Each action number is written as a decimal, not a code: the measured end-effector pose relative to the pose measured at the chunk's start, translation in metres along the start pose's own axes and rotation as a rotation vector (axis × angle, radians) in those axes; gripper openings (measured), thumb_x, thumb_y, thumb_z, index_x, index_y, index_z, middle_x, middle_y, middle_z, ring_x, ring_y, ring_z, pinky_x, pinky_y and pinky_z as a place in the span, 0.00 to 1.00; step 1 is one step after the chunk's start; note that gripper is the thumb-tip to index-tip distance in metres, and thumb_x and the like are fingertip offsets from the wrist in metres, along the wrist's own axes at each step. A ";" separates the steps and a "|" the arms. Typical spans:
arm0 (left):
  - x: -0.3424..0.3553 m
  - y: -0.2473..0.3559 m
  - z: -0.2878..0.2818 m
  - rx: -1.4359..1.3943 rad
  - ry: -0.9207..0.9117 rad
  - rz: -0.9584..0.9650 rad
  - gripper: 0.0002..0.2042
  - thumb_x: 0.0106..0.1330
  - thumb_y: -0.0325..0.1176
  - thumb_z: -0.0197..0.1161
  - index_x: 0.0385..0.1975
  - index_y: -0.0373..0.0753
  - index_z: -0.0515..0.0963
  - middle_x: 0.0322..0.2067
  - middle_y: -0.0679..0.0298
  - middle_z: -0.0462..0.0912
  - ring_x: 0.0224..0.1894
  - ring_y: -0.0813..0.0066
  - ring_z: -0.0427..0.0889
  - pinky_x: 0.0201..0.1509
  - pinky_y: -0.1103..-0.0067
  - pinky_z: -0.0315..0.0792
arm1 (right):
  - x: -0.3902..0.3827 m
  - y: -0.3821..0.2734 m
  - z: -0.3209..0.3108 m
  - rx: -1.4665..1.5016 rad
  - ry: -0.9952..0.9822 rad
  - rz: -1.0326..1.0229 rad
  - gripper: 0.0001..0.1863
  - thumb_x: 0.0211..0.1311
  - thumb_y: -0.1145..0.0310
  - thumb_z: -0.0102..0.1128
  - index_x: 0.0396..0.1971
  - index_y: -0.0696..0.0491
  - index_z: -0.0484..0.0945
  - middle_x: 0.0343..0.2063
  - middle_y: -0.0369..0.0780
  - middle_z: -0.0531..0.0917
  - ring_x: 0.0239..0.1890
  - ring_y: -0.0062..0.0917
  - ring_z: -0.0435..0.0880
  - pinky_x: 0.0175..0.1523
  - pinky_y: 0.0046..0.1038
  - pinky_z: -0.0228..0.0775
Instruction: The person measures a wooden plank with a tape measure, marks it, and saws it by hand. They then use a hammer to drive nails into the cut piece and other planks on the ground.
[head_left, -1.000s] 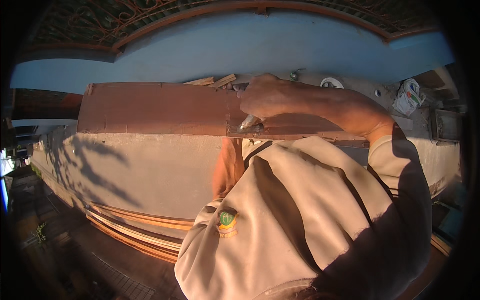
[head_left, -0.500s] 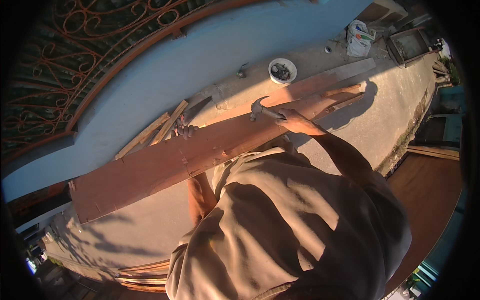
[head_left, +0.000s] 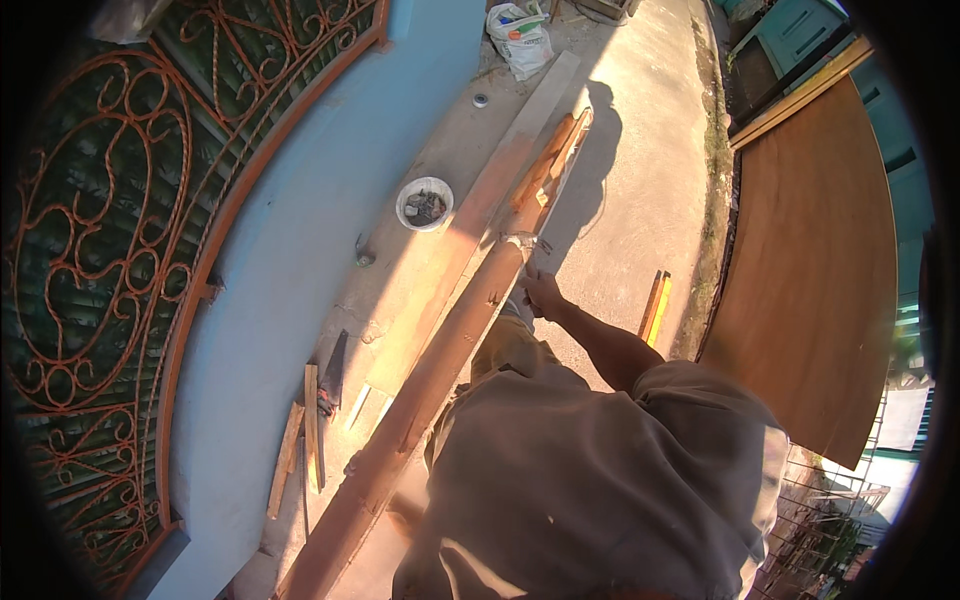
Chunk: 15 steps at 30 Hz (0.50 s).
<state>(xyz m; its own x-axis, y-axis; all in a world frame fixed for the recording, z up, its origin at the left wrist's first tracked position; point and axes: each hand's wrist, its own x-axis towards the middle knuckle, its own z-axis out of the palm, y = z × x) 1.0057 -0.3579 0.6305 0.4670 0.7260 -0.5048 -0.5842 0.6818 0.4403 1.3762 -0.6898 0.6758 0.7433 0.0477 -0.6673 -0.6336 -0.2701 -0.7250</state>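
Reddish-brown long plank [head_left: 440, 360] runs from lower left toward upper centre of the frame. I see my right hand [head_left: 541, 292] clasped on its edge at mid-frame; the left hand's out of view. Plank's lifted, I'd judge, not yet set down; white bowl [head_left: 424, 203] sits upper centre.

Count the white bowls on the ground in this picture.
1. The white bowl sits on the concrete beside the blue wall, left of the long plank. Others may be hidden behind the person's body.
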 end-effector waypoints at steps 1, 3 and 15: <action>0.004 -0.004 0.000 0.022 0.025 0.003 0.13 0.68 0.41 0.49 0.21 0.46 0.69 0.17 0.71 0.68 0.26 0.74 0.70 0.39 0.72 0.67 | 0.021 0.002 -0.008 0.129 0.087 0.060 0.17 0.62 0.59 0.67 0.33 0.55 0.70 0.18 0.38 0.71 0.12 0.23 0.72 0.10 0.25 0.53; 0.010 -0.011 0.000 0.070 0.077 0.019 0.13 0.67 0.41 0.49 0.20 0.46 0.69 0.17 0.71 0.68 0.26 0.74 0.70 0.38 0.72 0.67 | 0.065 0.009 -0.023 0.359 0.229 0.196 0.17 0.63 0.59 0.66 0.34 0.55 0.69 0.19 0.38 0.70 0.16 0.25 0.76 0.11 0.24 0.54; -0.006 -0.054 -0.003 0.272 0.420 0.158 0.13 0.65 0.42 0.51 0.18 0.47 0.68 0.15 0.71 0.68 0.23 0.74 0.69 0.32 0.73 0.66 | 0.179 0.015 -0.038 0.410 0.118 0.297 0.55 0.49 0.34 0.71 0.73 0.41 0.53 0.18 0.35 0.63 0.11 0.23 0.62 0.15 0.27 0.57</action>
<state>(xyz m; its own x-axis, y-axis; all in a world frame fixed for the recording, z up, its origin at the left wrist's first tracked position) 1.0317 -0.3995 0.6076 0.0485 0.7615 -0.6464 -0.4066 0.6062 0.6835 1.5083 -0.7221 0.5522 0.5225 -0.0893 -0.8479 -0.8356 0.1443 -0.5301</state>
